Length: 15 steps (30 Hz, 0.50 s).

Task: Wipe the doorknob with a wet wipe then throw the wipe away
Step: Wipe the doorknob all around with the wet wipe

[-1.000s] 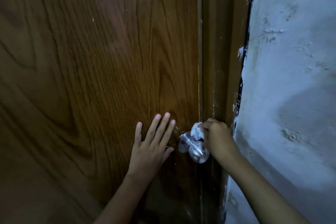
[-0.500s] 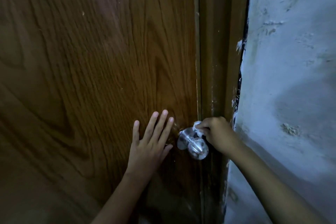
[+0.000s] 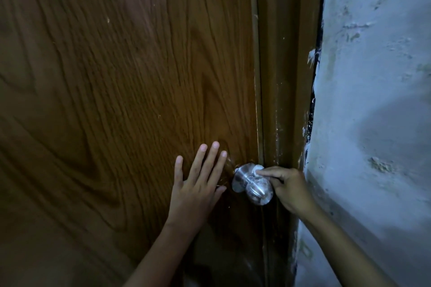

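Observation:
A round silver doorknob (image 3: pixel 258 190) sticks out from the right edge of a dark brown wooden door (image 3: pixel 116 88). My right hand (image 3: pixel 289 187) pinches a small white wet wipe (image 3: pixel 257 168) and presses it against the top of the knob's neck, near the round plate. Most of the wipe is hidden under my fingers. My left hand (image 3: pixel 198 179) lies flat on the door just left of the knob, fingers spread, holding nothing.
The brown door frame (image 3: pixel 284 77) runs vertically right of the door. A rough pale blue-white wall (image 3: pixel 373 100) with chipped paint fills the right side, close to my right forearm.
My right hand has slid the wipe down from above the knob onto its neck, so less of the wipe shows. The left hand stays flat on the door.

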Motion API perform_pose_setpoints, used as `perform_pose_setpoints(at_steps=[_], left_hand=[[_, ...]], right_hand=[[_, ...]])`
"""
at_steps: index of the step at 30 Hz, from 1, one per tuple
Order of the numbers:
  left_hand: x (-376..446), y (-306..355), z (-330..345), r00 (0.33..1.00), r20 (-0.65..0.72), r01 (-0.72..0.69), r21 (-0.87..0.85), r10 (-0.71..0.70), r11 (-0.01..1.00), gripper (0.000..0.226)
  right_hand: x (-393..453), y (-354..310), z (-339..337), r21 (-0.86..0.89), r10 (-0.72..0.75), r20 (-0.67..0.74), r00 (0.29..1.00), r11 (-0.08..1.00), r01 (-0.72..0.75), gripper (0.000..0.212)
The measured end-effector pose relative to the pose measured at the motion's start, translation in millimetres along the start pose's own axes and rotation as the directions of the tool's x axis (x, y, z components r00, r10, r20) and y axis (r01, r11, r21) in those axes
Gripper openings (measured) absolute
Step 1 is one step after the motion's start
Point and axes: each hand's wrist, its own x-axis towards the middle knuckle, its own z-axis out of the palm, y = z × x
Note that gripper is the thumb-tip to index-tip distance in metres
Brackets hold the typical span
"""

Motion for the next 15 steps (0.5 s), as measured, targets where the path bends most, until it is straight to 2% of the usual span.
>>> perform_pose_setpoints(at_steps=[5,7,12,15], left_hand=[[-0.5,0.3,0.5,1.0,-0.002,0.004,0.006,-0.004,1.0,0.09],[-0.4,0.4,0.4,1.0,-0.003,0.002,0.007,-0.002,1.0,0.091],[-0.2,0.8,0.1,1.0,-0.009,0.007,0.018,-0.007,1.0,0.091],[0.2,1.1,-1.7,1.0,0.001,0.004,0.025,-0.004,1.0,0.092]], right_hand=[[-9.5,18.3,10.6,-0.12,0.03,0.102,0.994,0.993,-0.017,0.032],[-10.0,19.4,13.5,-0.085,0.041,0.059,0.997,0.996,-0.036,0.031],[-3.0,8.3,11.5,0.136,0.064,-0.135,0.989,0.99,-0.045,0.03],[-4.3,8.8,11.0,0.09,0.054,-0.086,0.995,0.995,-0.046,0.032]])
